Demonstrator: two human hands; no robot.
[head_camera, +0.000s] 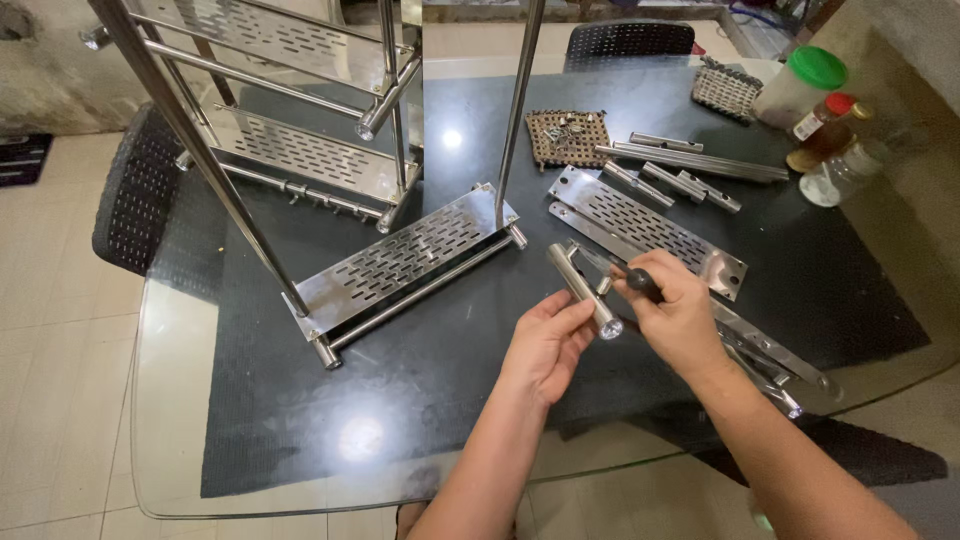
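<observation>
Broadly, a glass-topped table (180, 420) with a dark mat fills the view, and on its far left stands a half-built stainless steel rack (300, 150) of slotted shelves and round tube posts, one slotted shelf (400, 262) lying low at its near corner. To the right of it lies a loose perforated steel panel (640, 225), with several short steel bars (690, 165) beyond it and a small woven mat carrying screws (568, 137). Jars with green and red lids (815, 95) stand at the far right corner.

Nearer, the left hand (548, 345) is closed around the lower end of a short polished steel tube (580, 288). The tube's long axis runs from that hand's fingers up and away to the left, toward the low slotted shelf; its capped near end points toward the right hand. The right hand (680, 315) is clamped on the black handle of a screwdriver (625, 275), whose thin shaft reaches up-left and lies alongside the tube, close to it; whether the tip touches the tube cannot be told. Both hands sit just beside each other, over the mat between the rack and the loose panel, with the left hand the nearer one to the rack.
</observation>
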